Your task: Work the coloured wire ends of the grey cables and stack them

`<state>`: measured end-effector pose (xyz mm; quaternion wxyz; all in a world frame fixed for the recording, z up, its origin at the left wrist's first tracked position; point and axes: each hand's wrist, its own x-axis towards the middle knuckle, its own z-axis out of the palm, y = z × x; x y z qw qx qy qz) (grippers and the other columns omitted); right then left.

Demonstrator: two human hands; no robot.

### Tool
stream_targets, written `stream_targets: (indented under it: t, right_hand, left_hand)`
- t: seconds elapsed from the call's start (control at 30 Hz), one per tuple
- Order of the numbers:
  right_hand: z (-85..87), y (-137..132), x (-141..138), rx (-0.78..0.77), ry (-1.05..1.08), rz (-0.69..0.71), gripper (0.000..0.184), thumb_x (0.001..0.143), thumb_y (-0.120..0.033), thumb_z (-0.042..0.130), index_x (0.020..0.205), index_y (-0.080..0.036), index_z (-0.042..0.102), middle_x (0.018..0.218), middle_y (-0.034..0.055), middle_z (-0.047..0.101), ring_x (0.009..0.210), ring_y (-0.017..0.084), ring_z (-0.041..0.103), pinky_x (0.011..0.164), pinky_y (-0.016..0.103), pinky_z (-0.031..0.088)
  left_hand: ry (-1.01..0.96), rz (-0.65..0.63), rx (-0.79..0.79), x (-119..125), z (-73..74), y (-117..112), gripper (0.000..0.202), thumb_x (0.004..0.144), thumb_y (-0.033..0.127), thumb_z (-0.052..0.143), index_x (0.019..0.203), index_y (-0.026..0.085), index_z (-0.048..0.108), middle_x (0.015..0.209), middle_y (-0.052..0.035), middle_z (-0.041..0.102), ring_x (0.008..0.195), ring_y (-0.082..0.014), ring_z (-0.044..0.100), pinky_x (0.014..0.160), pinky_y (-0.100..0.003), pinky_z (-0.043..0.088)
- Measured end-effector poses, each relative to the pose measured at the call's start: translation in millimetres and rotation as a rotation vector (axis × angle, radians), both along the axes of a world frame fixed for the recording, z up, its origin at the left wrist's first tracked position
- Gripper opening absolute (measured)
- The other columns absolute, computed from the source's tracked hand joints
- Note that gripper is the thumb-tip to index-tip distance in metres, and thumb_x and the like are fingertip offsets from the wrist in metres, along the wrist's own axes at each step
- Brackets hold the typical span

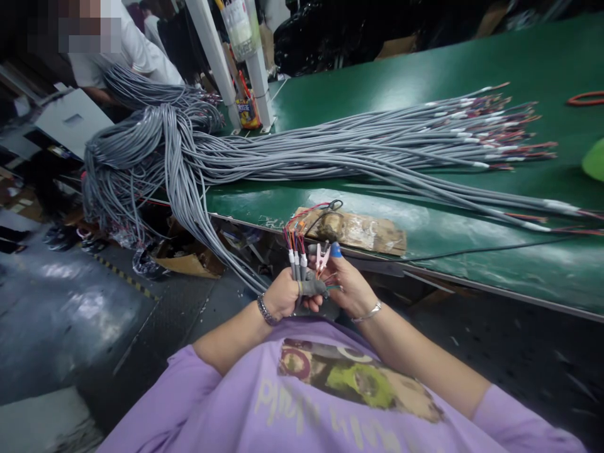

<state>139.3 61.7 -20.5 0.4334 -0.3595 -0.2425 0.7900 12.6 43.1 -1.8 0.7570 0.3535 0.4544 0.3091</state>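
My left hand (284,292) is closed around a few grey cables (297,267) just off the table's front edge. Their white-wrapped ends point up, and thin red and dark wires (293,238) fan out above. A grey cover sits on my left thumb. My right hand (355,288), with a blue cover on its thumb, is closed beside it on a small pale pink clip (322,257). Loose thin coloured wires (332,280) show below the clip, near my right fingers. Part of my fingers is hidden behind the cables and the left thumb.
A long bundle of grey cables (330,141) lies across the green table (453,69), drooping over its left end. A worn cardboard piece (372,231) lies at the front edge, near a black cord (472,250). White posts (260,85) stand behind. Another person (146,56) is at far left.
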Motion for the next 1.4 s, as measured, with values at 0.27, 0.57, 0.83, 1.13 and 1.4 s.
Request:
stream_targets:
  t: [0.27,0.57,0.83,1.13,1.4]
  right_hand:
    - [-1.1,-2,-1,-0.02,0.074,-0.055,0.057,0.068,-0.076,0.061,0.079,-0.02,0.063,0.063,0.0043,0.066,0.052,0.02,0.062,0.047,0.031,0.048]
    - [-10.9,-2,9,-0.035,0.289,-0.035,0.039,0.078,-0.059,0.066,0.081,-0.02,0.068,0.076,0.0017,0.071,0.057,0.014,0.063,0.055,0.026,0.053]
    - [-8.6,-1,6,-0.013,0.228,-0.035,0.039,0.078,-0.054,0.069,0.078,-0.015,0.071,0.059,0.0021,0.066,0.049,0.015,0.059,0.048,0.027,0.049]
    - [-13.5,4,2,-0.131,0.279,-0.007,0.045,0.08,-0.06,0.063,0.074,-0.016,0.07,0.055,0.0024,0.067,0.046,0.017,0.062,0.044,0.029,0.052]
    - [-15.5,2,0,-0.124,0.348,-0.025,0.042,0.079,-0.058,0.065,0.078,-0.017,0.069,0.06,0.0018,0.068,0.047,0.016,0.062,0.047,0.029,0.053]
  left_hand:
    - [0.034,0.004,0.006,1,1.1,-3,0.048,0.043,0.05,0.086,0.054,0.013,0.059,0.045,-0.0022,0.06,0.034,-0.01,0.052,0.034,-0.019,0.033]
    - [0.057,0.06,0.019,-1,10.9,-17,0.051,0.041,0.052,0.087,0.055,0.012,0.057,0.046,-0.0021,0.059,0.036,-0.0108,0.053,0.037,-0.021,0.04]
    - [0.042,0.124,0.042,4,9.6,-12,0.053,0.04,0.056,0.086,0.056,0.013,0.059,0.045,-0.0015,0.06,0.034,-0.0103,0.053,0.035,-0.019,0.036]
    - [0.07,0.129,0.056,7,4.0,-9,0.052,0.043,0.055,0.084,0.056,0.013,0.057,0.046,-0.0016,0.059,0.035,-0.01,0.052,0.037,-0.021,0.036]
    - [0.074,0.123,0.016,6,3.4,-10,0.05,0.041,0.052,0.085,0.054,0.014,0.056,0.045,-0.0011,0.059,0.034,-0.0099,0.051,0.036,-0.02,0.036]
